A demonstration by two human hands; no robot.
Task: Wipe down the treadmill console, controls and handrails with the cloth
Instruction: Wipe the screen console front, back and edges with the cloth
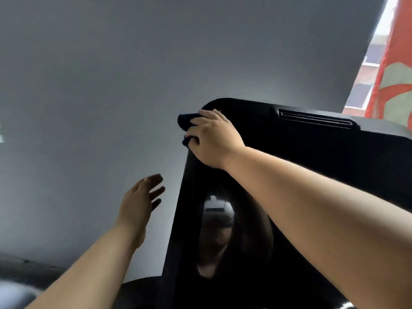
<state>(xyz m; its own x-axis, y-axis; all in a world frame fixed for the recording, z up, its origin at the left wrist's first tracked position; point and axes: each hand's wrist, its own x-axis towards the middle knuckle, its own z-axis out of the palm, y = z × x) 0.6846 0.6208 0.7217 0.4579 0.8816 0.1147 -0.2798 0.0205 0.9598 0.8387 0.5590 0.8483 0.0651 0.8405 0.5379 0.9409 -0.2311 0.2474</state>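
My right hand (214,139) is up at the far left corner of the treadmill console (312,163), gripping the dark blue cloth (186,122). My fingers (207,113) curl over the bunched cloth and hold it against the console's rounded top corner. One fold pokes out to the left past my fingertips. Another bit shows lower down, at the console's left edge. My right forearm crosses the glossy black face of the console from the near right.

My left hand (139,201) hangs in the air to the left of the console, lower and nearer than the right one. Its fingers are straight and slightly spread, holding nothing. It is near the console's left edge but apart from it, with a strip of wall showing between them.

The console is a black panel, tilted in my view, with a long ribbed vent slot (314,119) along its top edge, to the right of my right hand. Its shiny face gives back a dim reflection of a white headset (217,210), just below my right forearm.

Behind everything is a plain grey wall (111,85). At the far right a strip of window (370,63) shows brick buildings outside. Beside it hangs an orange and pale green patterned curtain (394,74). At the near left bottom there are dark shapes, too blurred for me to tell what they are.
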